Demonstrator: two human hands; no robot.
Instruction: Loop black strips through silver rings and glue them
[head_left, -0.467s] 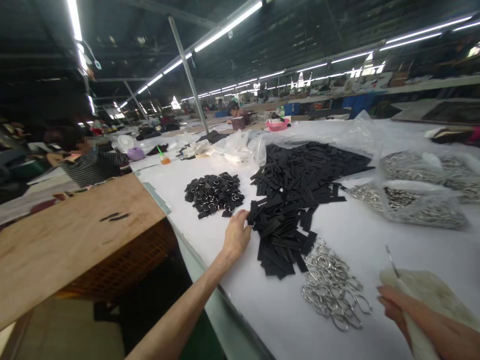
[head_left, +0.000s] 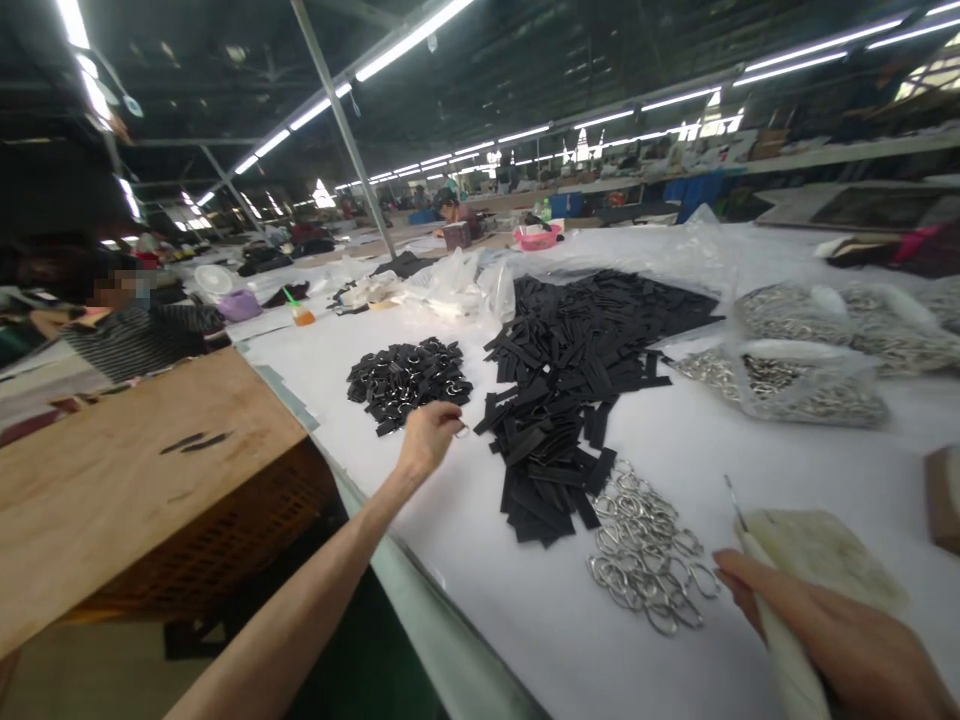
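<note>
My left hand (head_left: 429,436) pinches a metal ring (head_left: 463,432) beside piled black tabs (head_left: 409,380); my right hand (head_left: 840,622) grips a thin-tipped tool (head_left: 784,655) near loose rings (head_left: 649,550).

white table (head_left: 480,540) — black strips (head_left: 577,380), metal rings (head_left: 646,548), ringed tabs (head_left: 405,378), clear bags (head_left: 821,392)

Single metal ring (head_left: 463,430): silver-toned, pinched in the fingers of the left hand (head_left: 429,438), partly hidden. Black strips (head_left: 555,440): flat, narrow, heaped at many angles, overlapping, along the white counter (head_left: 540,620). Loose metal rings (head_left: 649,550): silver-toned, roughly D-shaped, tangled, at the near right end of the strips. Short black pieces with rings (head_left: 407,378): piled just beyond the left hand, left of the strips. Pointed tool (head_left: 784,640): pale handle, thin metal tip, held tilted in the right hand (head_left: 832,625), tip upward.
</note>
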